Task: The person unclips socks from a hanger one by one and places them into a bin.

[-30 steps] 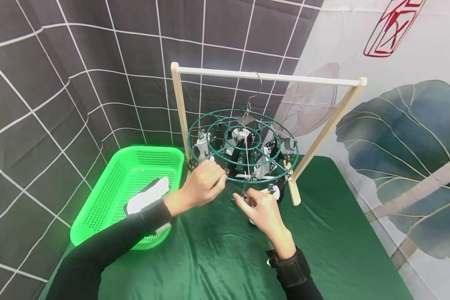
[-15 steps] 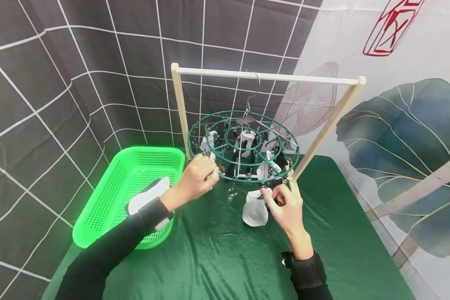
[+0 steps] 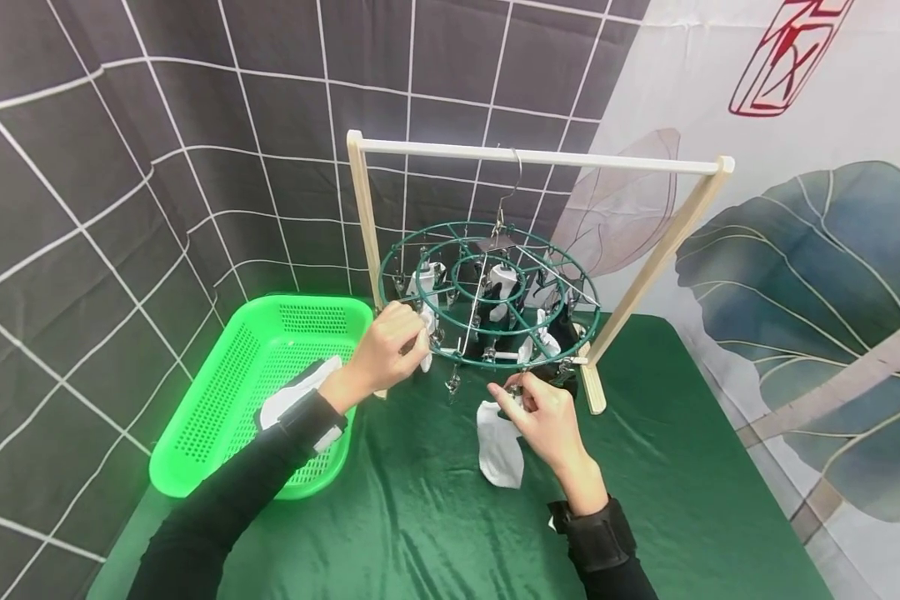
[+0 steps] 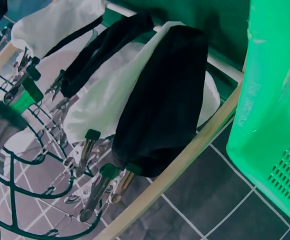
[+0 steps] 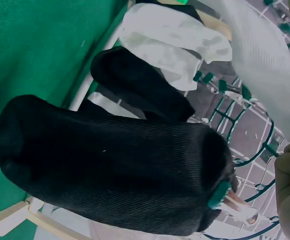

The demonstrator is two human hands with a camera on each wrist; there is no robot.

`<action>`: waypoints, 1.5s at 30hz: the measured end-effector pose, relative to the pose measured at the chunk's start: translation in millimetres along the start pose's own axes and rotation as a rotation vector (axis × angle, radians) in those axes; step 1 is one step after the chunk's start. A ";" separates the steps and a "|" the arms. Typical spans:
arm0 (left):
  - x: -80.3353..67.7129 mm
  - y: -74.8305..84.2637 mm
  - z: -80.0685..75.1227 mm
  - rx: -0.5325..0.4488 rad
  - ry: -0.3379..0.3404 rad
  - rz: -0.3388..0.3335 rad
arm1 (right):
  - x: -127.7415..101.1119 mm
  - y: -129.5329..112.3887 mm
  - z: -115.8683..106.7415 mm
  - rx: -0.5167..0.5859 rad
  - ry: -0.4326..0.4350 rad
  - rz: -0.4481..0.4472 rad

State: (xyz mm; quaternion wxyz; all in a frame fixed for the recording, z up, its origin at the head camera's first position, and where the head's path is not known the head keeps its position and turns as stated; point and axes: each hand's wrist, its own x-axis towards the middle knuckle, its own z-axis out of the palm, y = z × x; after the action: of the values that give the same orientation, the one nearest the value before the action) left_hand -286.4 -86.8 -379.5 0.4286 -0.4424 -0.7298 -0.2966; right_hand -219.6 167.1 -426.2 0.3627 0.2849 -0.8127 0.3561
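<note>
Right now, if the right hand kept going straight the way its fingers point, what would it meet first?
The right hand pinches a white sock with fingers aimed up and away toward the rack. Going on, it would likely first meet the clips hanging under the green ring, though depth is hard to judge.

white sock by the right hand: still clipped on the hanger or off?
Cannot tell. The white sock hangs below the round hanger, its top pinched by the right hand, whose fingers hide any clip.
</note>
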 end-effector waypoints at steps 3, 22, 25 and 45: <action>4.0 7.4 -0.1 0.055 0.010 0.020 | 0.0 -3.6 1.1 0.006 -0.014 0.007; 7.1 23.3 0.6 0.092 -0.026 -0.234 | 4.7 -14.3 13.5 0.118 0.011 0.075; 6.0 22.5 -4.4 0.085 -0.025 -0.257 | 6.3 -15.3 13.6 0.096 -0.015 0.088; -30.9 76.9 30.0 -0.359 0.645 -0.961 | 11.8 -27.2 21.8 0.057 -0.108 0.061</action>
State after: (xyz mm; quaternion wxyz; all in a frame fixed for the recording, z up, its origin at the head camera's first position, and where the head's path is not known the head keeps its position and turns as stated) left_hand -220.7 -41.2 -416.5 0.3650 -0.0166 -0.6198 -0.6945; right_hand -215.2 131.7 -417.3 0.2989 0.2893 -0.8289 0.3741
